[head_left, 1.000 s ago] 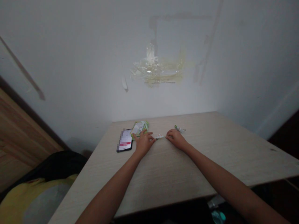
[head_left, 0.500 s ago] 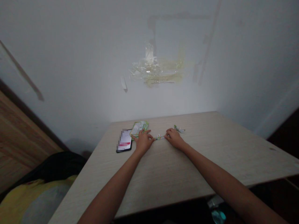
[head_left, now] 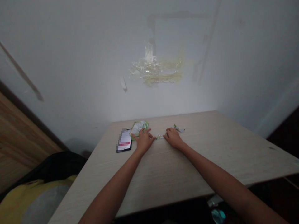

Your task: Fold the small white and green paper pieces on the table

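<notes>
A narrow, folded green-and-white printed strip of paper lies on the table between my hands. My left hand pinches its left end between thumb and fingertip, the other fingers spread toward a stack of green-and-white printed sheets. At the strip's right end, my right hand has its fingers closed on it. Just beyond the right hand lies a small crumpled green-and-white piece. A phone with a lit screen rests left of the left hand, touching or close to the stack.
The pale wooden table meets a wall that carries peeling clear tape. To the left are a wooden panel and a yellow and grey cloth. A bottle with a teal cap stands below the front edge.
The strip looks wider and flatter between my hands than before. My right hand has shifted very slightly left; the left hand has moved slightly right.
</notes>
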`<state>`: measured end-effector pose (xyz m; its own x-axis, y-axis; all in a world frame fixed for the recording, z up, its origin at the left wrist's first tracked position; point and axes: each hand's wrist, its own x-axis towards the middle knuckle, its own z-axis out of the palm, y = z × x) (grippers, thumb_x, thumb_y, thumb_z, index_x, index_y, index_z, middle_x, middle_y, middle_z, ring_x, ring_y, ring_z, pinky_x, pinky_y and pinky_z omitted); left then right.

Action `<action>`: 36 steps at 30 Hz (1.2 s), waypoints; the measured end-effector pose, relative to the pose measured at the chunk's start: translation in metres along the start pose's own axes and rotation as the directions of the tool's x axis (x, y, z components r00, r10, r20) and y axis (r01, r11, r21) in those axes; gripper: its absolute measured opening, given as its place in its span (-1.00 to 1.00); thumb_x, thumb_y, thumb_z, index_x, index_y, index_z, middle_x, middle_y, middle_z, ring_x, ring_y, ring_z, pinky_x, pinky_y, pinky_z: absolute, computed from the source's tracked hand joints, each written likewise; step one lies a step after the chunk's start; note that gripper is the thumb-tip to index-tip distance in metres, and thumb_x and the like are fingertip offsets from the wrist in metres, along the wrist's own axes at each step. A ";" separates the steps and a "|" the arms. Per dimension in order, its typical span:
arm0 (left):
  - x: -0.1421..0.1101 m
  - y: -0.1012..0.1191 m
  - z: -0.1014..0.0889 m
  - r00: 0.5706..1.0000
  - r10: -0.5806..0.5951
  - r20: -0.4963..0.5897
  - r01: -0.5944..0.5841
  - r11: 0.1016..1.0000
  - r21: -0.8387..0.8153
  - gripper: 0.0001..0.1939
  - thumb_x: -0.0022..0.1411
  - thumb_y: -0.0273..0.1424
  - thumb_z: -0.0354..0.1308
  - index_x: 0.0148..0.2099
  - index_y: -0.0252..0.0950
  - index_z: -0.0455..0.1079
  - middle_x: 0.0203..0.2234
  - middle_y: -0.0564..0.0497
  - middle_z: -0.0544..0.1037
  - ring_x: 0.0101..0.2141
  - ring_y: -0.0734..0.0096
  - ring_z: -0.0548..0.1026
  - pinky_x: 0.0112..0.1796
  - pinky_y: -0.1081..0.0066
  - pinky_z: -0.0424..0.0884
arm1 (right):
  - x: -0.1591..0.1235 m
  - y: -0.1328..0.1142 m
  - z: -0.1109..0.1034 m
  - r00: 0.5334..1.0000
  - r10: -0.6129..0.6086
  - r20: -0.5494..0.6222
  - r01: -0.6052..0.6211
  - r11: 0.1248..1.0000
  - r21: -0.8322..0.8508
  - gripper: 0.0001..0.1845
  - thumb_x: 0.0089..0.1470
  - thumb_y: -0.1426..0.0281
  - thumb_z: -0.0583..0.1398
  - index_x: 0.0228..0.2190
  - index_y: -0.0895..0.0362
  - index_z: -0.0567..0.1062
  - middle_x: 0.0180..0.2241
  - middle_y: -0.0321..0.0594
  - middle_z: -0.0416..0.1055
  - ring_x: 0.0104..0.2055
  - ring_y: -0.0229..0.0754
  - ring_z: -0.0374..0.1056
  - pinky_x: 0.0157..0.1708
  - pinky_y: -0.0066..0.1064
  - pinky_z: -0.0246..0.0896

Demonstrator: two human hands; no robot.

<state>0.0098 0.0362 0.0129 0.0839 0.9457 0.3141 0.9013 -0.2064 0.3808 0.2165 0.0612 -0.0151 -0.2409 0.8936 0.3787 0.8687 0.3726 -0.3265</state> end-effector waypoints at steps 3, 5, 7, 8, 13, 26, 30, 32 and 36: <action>0.001 -0.001 0.002 1.000 0.000 -0.008 0.000 1.000 -0.016 -0.80 0.17 -0.20 0.21 -0.40 -0.15 0.57 0.17 0.03 0.41 0.27 -0.12 0.08 0.19 -0.38 -0.38 | -0.001 -0.002 -0.002 1.000 0.016 -0.005 -0.016 1.000 0.005 -0.75 0.19 0.28 0.16 -0.31 0.21 0.52 -0.04 0.03 0.40 0.03 -0.02 0.29 0.07 -0.25 0.13; 0.001 -0.001 0.003 1.000 0.004 -0.011 -0.004 1.000 -0.024 -0.80 0.16 -0.20 0.22 -0.42 -0.16 0.56 0.16 0.03 0.42 0.27 -0.12 0.09 0.20 -0.38 -0.38 | -0.001 -0.003 -0.003 1.000 0.012 -0.002 -0.012 1.000 0.009 -0.75 0.19 0.28 0.16 -0.32 0.21 0.53 -0.03 0.04 0.40 0.05 -0.02 0.29 0.08 -0.23 0.13; 0.002 -0.001 0.003 1.000 0.009 -0.008 -0.009 1.000 -0.026 -0.79 0.16 -0.21 0.21 -0.42 -0.17 0.56 0.16 0.03 0.43 0.26 -0.11 0.10 0.20 -0.37 -0.36 | -0.001 -0.003 -0.003 1.000 0.016 0.000 -0.016 1.000 0.011 -0.74 0.19 0.28 0.16 -0.36 0.21 0.54 -0.02 0.04 0.39 0.05 -0.02 0.29 0.08 -0.22 0.13; 0.002 -0.001 0.003 1.000 0.012 -0.004 -0.012 1.000 -0.026 -0.79 0.17 -0.21 0.21 -0.41 -0.18 0.56 0.16 0.02 0.42 0.26 -0.10 0.10 0.20 -0.37 -0.35 | 0.000 -0.003 -0.003 1.000 0.019 0.001 -0.019 1.000 0.011 -0.74 0.19 0.28 0.16 -0.38 0.21 0.55 -0.02 0.04 0.39 0.05 -0.02 0.29 0.08 -0.21 0.13; 0.002 -0.001 0.003 1.000 0.021 0.000 -0.021 1.000 -0.009 -0.80 0.16 -0.21 0.21 -0.39 -0.18 0.55 0.16 0.01 0.42 0.26 -0.10 0.10 0.21 -0.36 -0.31 | 0.003 -0.003 -0.002 0.999 0.039 0.003 -0.039 0.999 0.023 -0.72 0.16 0.27 0.19 -0.44 0.20 0.57 -0.05 0.02 0.41 0.04 -0.05 0.31 0.08 -0.22 0.13; 0.000 -0.002 0.001 0.977 0.198 0.079 -0.198 0.980 -0.003 -0.74 0.28 -0.34 0.08 -0.03 0.10 0.42 0.24 0.20 0.33 0.33 0.01 0.00 0.08 -0.52 -0.53 | 0.002 -0.005 -0.001 0.998 0.069 -0.013 -0.068 0.997 0.034 -0.74 0.13 0.26 0.21 -0.45 0.20 0.54 -0.07 0.02 0.40 0.01 -0.03 0.30 0.07 -0.24 0.13; -0.001 -0.003 0.003 0.954 0.265 0.142 -0.263 0.964 -0.033 -0.68 0.32 -0.40 -0.02 -0.02 0.12 0.43 0.11 0.20 0.48 0.33 0.14 0.04 0.10 -0.41 -0.63 | 0.000 -0.006 -0.002 0.996 0.079 -0.048 -0.078 0.997 0.018 -0.76 0.14 0.26 0.20 -0.36 0.21 0.49 -0.18 -0.02 0.40 -0.06 -0.05 0.31 0.00 -0.27 0.16; -0.001 -0.005 0.002 0.946 0.286 0.153 -0.285 0.958 -0.032 -0.69 0.33 -0.37 -0.02 -0.03 0.13 0.45 0.09 0.21 0.50 0.32 0.15 0.05 0.10 -0.38 -0.67 | 0.000 -0.003 -0.001 0.995 0.076 -0.059 -0.075 0.997 0.034 -0.77 0.15 0.27 0.19 -0.33 0.20 0.48 -0.22 -0.05 0.40 -0.09 -0.06 0.31 -0.02 -0.27 0.17; -0.003 -0.008 -0.004 0.935 0.311 0.170 -0.313 0.950 -0.013 -0.73 0.30 -0.24 0.05 0.00 0.16 0.45 0.11 0.19 0.48 0.31 0.08 0.08 0.09 -0.38 -0.70 | 0.000 0.006 0.004 0.994 0.044 -0.102 -0.033 0.994 0.108 -0.81 0.16 0.31 0.17 -0.29 0.19 0.48 -0.22 -0.07 0.41 -0.07 -0.06 0.30 -0.01 -0.25 0.15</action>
<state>0.0011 0.0343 0.0122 0.4310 0.8628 0.2642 0.8241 -0.4956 0.2742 0.2195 0.0646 -0.0206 -0.1566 0.8790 0.4504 0.8246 0.3673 -0.4302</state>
